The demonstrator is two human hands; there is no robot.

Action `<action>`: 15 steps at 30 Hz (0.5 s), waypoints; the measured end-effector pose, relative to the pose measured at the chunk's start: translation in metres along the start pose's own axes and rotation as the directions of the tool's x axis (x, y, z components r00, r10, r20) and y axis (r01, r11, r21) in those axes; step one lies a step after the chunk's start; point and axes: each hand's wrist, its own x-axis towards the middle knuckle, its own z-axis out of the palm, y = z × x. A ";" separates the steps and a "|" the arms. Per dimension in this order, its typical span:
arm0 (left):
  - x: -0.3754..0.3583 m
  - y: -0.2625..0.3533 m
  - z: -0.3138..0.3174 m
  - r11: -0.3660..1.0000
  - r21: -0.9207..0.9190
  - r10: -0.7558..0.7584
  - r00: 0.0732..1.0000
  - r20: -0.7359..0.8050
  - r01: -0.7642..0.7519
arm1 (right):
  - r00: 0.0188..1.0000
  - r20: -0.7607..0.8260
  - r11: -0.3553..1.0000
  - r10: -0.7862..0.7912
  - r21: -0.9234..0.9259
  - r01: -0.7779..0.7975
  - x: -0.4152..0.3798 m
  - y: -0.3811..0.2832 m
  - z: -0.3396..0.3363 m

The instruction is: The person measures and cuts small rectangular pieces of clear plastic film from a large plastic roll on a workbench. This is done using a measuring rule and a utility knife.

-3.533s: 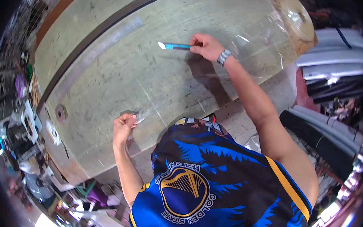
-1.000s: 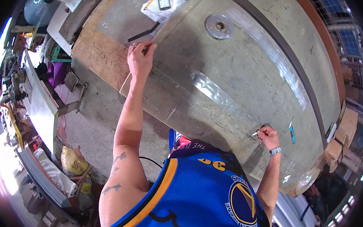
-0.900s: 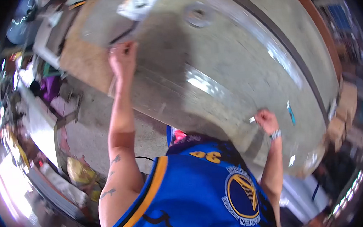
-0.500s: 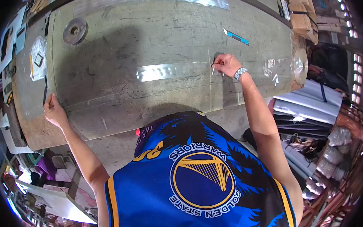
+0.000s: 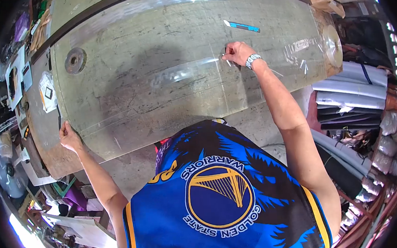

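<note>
My left hand [image 5: 70,137] is closed at the left edge of the worktable [image 5: 137,82], its fingertips pinched at the lower end of a thin dark strip [image 5: 59,115]. My right hand [image 5: 239,54] hovers low over the table's right half, its fingers pinched on a small item too small to name. A thin white piece [image 5: 229,63] shows just under those fingers. Above my right hand lies a blue cutter knife [image 5: 242,26]. A nearly clear sheet or strip seems to stretch across the table between my hands.
A grey ring-shaped roll [image 5: 75,60] lies at the upper left, near a plastic packet [image 5: 48,91]. A clear tape roll [image 5: 332,46] and small clear strips [image 5: 302,45] are on the right. Wrapped rolls [image 5: 342,94] are stacked beyond the right edge.
The view has shifted, so the table appears turned. My right hand remains pinched below the knife, its wrist turned slightly. My left hand stays at the dark strip's end.
</note>
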 end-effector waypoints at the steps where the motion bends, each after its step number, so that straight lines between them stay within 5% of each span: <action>1: 0.000 0.000 0.000 1.000 -0.002 0.003 1.000 0.005 -0.003 | 1.000 -0.007 1.000 0.005 -0.011 -0.005 0.000 0.001 0.000; 9: 0.023 -0.037 0.000 0.995 0.033 0.088 0.994 0.063 -0.090 | 0.994 0.060 0.993 0.092 -0.080 -0.087 0.002 -0.004 -0.006; 12: -0.008 0.039 0.007 0.927 0.339 0.245 0.944 -0.222 -0.160 | 0.994 0.060 0.992 0.088 -0.101 -0.082 0.001 -0.003 -0.007; 14: -0.052 0.130 0.038 0.912 0.268 0.352 0.928 -0.126 -0.309 | 0.995 0.064 0.992 0.081 -0.104 -0.075 -0.001 -0.003 -0.009; 15: -0.101 0.216 0.046 0.967 -0.018 0.255 0.957 0.139 -0.255 | 0.996 0.056 0.994 0.067 -0.094 -0.062 0.000 -0.001 -0.009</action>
